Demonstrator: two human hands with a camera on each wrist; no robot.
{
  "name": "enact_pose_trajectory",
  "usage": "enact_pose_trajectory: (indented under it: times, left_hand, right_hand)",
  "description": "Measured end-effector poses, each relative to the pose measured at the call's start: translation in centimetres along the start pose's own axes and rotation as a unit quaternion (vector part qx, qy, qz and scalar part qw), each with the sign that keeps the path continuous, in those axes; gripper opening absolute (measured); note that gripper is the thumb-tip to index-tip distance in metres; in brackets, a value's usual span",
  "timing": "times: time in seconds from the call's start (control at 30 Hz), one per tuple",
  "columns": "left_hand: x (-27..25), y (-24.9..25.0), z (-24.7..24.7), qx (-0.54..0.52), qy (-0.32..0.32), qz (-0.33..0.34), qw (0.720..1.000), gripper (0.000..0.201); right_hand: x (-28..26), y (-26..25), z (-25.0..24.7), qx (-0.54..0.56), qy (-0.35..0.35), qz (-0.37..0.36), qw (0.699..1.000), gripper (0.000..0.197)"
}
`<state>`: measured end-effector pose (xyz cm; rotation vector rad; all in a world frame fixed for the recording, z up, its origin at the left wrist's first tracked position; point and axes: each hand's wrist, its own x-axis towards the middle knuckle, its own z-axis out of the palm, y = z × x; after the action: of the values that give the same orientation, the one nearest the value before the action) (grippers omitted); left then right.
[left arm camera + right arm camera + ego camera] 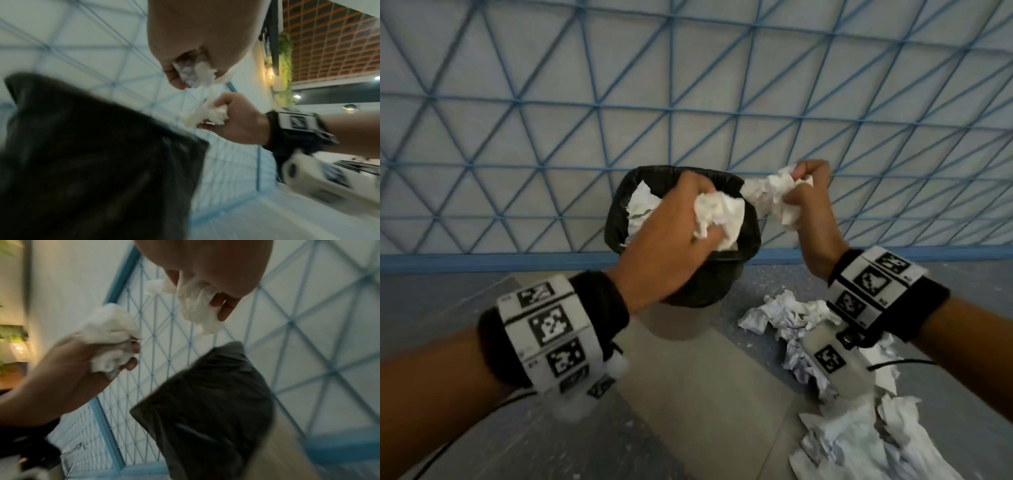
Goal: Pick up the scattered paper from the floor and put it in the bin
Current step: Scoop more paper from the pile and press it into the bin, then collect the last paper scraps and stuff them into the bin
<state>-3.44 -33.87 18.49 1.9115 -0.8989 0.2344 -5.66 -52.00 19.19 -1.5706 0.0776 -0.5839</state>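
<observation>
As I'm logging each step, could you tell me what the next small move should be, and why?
Probably open the left hand: its crumpled paper is already above the bin, so it should drop in. The right hand's wad hangs by the rim, slightly outside.

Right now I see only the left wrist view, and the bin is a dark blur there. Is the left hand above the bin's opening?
Observer: Yes. The head view shows the left hand holding its crumpled paper over the open mouth of the black-lined bin.
Operator: Is the right hand over it too?
Observer: Only partly. The right hand grips its paper wad at the bin's right rim, mostly outside the opening.
Operator: Does paper remain on the floor?
Observer: Yes. A pile of crumpled sheets lies on the floor, right of the bin.
</observation>
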Motion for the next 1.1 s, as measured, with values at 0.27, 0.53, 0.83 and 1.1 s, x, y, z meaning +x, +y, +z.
enact_pose_trajectory:
  times: [0.27, 0.53, 0.83, 1.1]
  left_hand:
    - [6.9, -4.9, -1.4, 0.122, 0.017, -0.197, 0.973, 0.046]
    - [5.0, -7.4, -2.2, 0.467, -0.305, -0.168, 0.813, 0.046]
    - [4.7, -7.2, -0.5, 0.378, -0.376, -0.204, 0.821, 0.03]
    - [6.2, -4.1, -3.3, 0.313, -0.3, -0.195, 0.88, 0.028]
  right_hand:
    - [3.2, 1.6, 7.1, -0.359, -0.152, 0.071, 0.918, 0.015]
    - [4.0, 2.3, 7.2, -0.594, -0.295, 0.053, 0.746, 0.025]
    - [2.3, 3.3, 8.9, -0.623, -0.41, 0.112, 0.657, 0.033]
    - [2.1, -0.4, 6.1, -0.504, -0.32, 0.071, 0.799, 0.024]
